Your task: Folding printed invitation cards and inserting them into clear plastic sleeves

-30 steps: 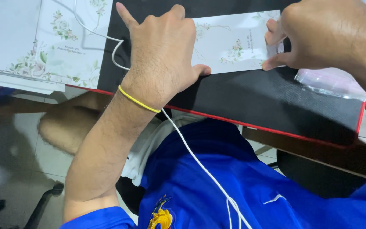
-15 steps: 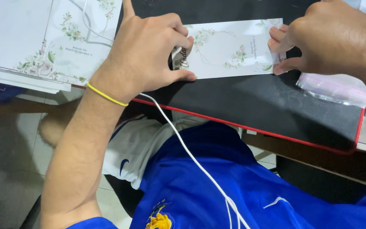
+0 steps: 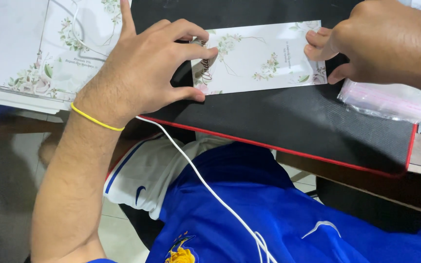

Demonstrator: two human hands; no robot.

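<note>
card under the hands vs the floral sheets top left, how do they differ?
The floral card is a narrow strip lying on the black mat; the stacked floral sheets are wider and lie off the mat. The left hand and right hand pinch the card's ends; the sheets go untouched. Both are white with floral print.

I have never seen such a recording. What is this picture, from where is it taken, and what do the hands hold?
There is no machine here: a person works with two bare hands. The one picture comes from a camera worn on the head, looking down. A long white card with printed flowers lies on a black mat with a red edge. The left hand presses the card's left end; the right hand pinches its right end. Beside it lie a clear plastic bag and, far left, more flowered sheets. A white cable crosses the blue shirt.
</note>
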